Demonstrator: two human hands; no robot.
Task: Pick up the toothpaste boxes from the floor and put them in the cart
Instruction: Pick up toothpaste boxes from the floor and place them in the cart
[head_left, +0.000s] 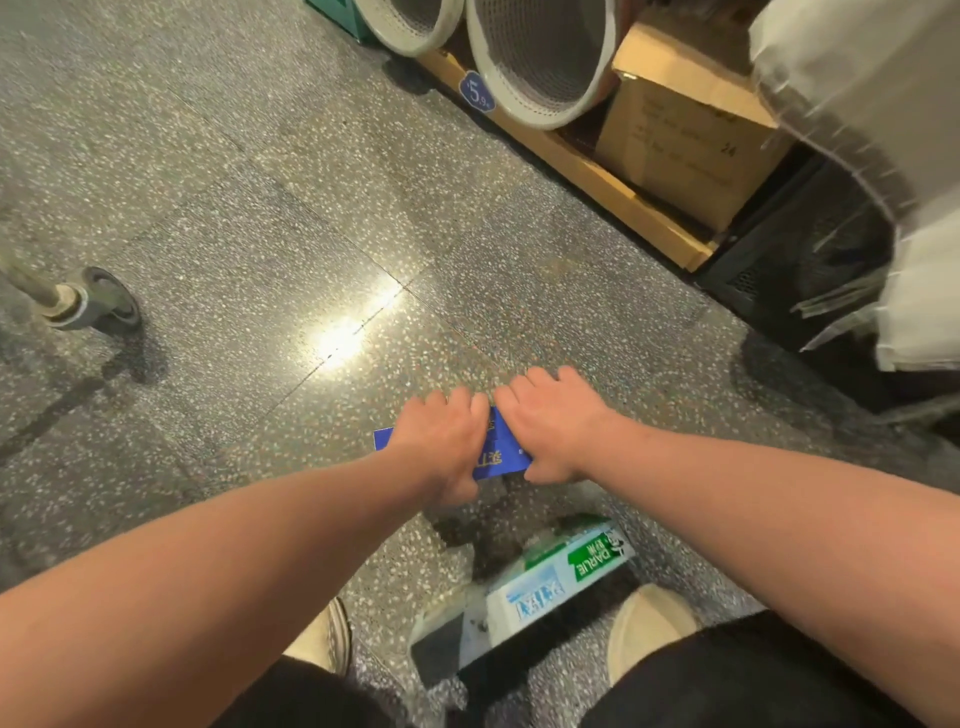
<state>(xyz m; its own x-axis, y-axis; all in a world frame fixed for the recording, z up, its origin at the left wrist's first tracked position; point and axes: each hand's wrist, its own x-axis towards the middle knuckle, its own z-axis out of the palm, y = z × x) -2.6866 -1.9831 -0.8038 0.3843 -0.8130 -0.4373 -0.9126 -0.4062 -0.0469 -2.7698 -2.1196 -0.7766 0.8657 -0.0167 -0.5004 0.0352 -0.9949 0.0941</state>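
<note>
Blue toothpaste box (501, 452): flat on the floor (260, 208), in the open middle, just ahead of the crouching person; its left end pokes out past the wrist.
Left hand (441, 441): lies over the left half of the box, fingers (460, 400) curled over its far edge, thumb tucked at the near edge, holding it.
Right hand (553, 421): clamps the right end, fingers bent over the far edge, thumb at the near corner; the two hands touch at the knuckles.
Darlie box (550, 582): green and white, lying at an angle on the floor between the two shoes (649, 618), near the blue one but apart.
Cart wheel (104, 299): by the left edge of the floor, well apart from the hands, with bare floor between.
Shelf base (597, 176): wooden edge running along the right, carrying pale baskets (540, 57) and a cardboard carton (685, 145); open floor lies between it and the hands.
Black crate (779, 270): on the floor past the shelf's near end.
</note>
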